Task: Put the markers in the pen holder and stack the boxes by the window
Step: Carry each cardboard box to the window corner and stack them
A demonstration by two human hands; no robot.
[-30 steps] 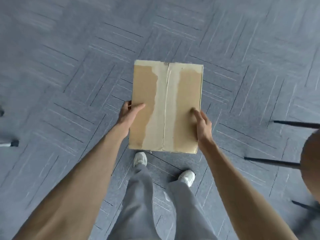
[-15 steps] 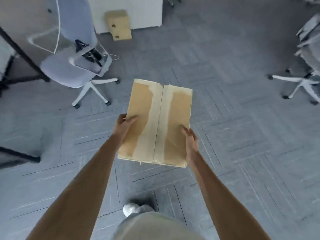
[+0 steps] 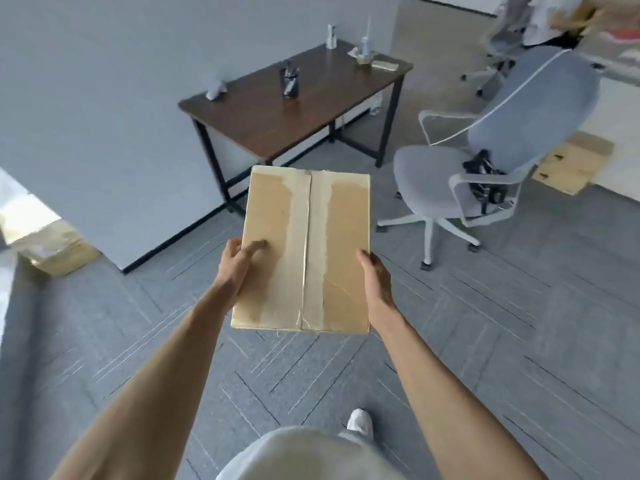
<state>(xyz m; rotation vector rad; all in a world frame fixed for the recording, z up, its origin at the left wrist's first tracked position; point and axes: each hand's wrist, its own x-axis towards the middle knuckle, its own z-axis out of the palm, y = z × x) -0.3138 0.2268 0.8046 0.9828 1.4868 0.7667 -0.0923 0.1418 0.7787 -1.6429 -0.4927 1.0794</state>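
Note:
I carry a flat taped cardboard box (image 3: 304,251) in front of me, above the grey carpet. My left hand (image 3: 239,261) grips its left edge with the thumb on top. My right hand (image 3: 375,278) grips its right edge, fingers hidden underneath. On the brown desk (image 3: 311,109) ahead stands a dark pen holder (image 3: 289,81) with markers in it. Another cardboard box (image 3: 57,247) lies on the floor at the far left in bright light. A third box (image 3: 571,164) lies on the floor behind the chair at the right.
A grey office chair (image 3: 478,168) with a dark object on its seat stands right of my path. A white wall (image 3: 104,98) runs along the left. Small white items sit on the desk. More chairs and a person are at the far upper right.
The view has swung up and round from the floor to the desk and wall. The box stays in both hands. The grey chair has passed from the left to the right.

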